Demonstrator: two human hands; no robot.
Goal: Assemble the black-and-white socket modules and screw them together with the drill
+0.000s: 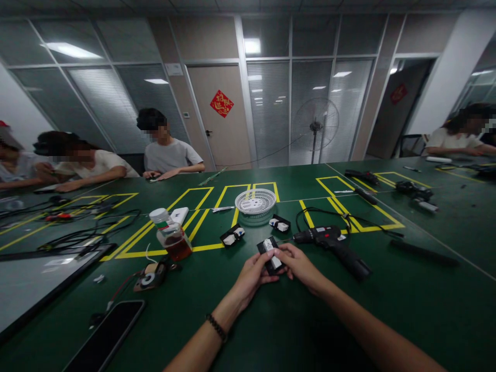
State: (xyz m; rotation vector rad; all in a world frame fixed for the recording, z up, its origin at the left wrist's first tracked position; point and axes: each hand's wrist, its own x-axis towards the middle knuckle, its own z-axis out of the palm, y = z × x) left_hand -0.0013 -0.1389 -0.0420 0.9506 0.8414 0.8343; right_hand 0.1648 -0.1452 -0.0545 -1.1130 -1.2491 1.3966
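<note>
Both my hands meet at the middle of the green table [271, 330] on a small black module with a white part [270, 251]. My left hand [251, 275] pinches its near left side, a bead bracelet on that wrist. My right hand [298, 263] grips its right side with the thumb on top. Two similar black-and-white modules lie farther off, one [232, 235] to the left and another [279, 223] behind. A black glue gun [329, 243] with a cable lies just right of my right hand.
A white round basket [255, 201] stands behind. A bottle of brown liquid [172, 235], a small circuit board with wires [152, 276] and a dark phone [104, 338] lie to the left. Other people sit at the far left, back and far right. Yellow tape marks the table.
</note>
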